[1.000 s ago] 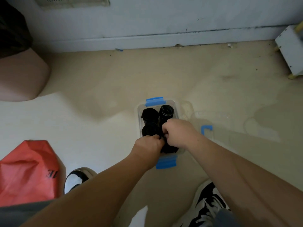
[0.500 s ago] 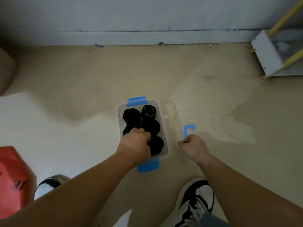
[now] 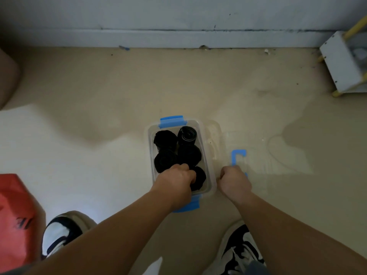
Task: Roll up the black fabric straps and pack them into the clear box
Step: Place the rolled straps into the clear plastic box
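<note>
Head view only. Compared with a second ago: right hand [image 3: 234,180] withdrawn from box [image 3: 210,171] and brought down just right of its near-right corner, at near edge of lid [image 3: 238,155] lying flat on floor [image 3: 99,135]. Taken to mean packing done or nearly so, with closing likely the next step. Found in box, mid-floor and well short of wall: straps [image 3: 165,139] rolled, five rolls showing, two at far end, two in middle, one at near-right corner. Near-left corner hidden under left hand [image 3: 176,182]. No loose strap seen on floor. Left grip: fingers curled down into box over near-left roll and touching it; judged to be grasping it and seating it, though fingertips out of sight. Right grip: clenched, knuckles up, against lid edge; cannot tell whether lid pinched or nothing held. Also noted: red bag [image 3: 14,215] at left edge of floor, well apart from box.
</note>
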Demonstrator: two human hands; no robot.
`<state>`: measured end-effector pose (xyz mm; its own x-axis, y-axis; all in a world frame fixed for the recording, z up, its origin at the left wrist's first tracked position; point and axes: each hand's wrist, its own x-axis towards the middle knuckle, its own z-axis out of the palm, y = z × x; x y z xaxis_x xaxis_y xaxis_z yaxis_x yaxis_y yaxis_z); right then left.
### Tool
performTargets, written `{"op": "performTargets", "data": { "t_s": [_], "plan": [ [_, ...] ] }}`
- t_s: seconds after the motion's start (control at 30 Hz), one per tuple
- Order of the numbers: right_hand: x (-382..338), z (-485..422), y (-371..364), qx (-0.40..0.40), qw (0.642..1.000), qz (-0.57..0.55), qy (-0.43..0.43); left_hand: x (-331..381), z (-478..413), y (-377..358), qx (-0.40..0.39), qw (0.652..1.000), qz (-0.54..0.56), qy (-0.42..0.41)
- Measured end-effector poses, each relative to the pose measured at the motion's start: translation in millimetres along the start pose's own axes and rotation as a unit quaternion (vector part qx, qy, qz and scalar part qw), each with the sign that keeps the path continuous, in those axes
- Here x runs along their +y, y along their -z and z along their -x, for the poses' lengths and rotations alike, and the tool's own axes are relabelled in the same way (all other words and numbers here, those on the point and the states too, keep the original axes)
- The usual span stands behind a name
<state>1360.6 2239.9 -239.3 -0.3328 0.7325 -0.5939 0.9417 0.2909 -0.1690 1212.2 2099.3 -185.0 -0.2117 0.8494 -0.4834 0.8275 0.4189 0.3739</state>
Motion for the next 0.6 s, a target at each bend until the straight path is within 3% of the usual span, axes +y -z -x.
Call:
{"op": "performTargets", "data": {
  "t_s": [0.17,0.37,0.5,0.6],
  "plan": [
    [-16,1,48,0.164,0.984,-0.06,-0.04,-1,0,4,-0.005,1.0,0.021,-0.001],
    [-55,33,114,0.319,0.905,-0.274,0.057,7,4,30,0.055,0.991,0.125,0.018],
    [-98,74,142,0.276,0.835,-0.455,0.14,9,15,56,0.166,0.96,0.217,0.066],
    [-127,94,143,0.209,0.794,-0.553,0.14,-1,27,74,0.284,0.907,0.283,0.13]
  ]
}}
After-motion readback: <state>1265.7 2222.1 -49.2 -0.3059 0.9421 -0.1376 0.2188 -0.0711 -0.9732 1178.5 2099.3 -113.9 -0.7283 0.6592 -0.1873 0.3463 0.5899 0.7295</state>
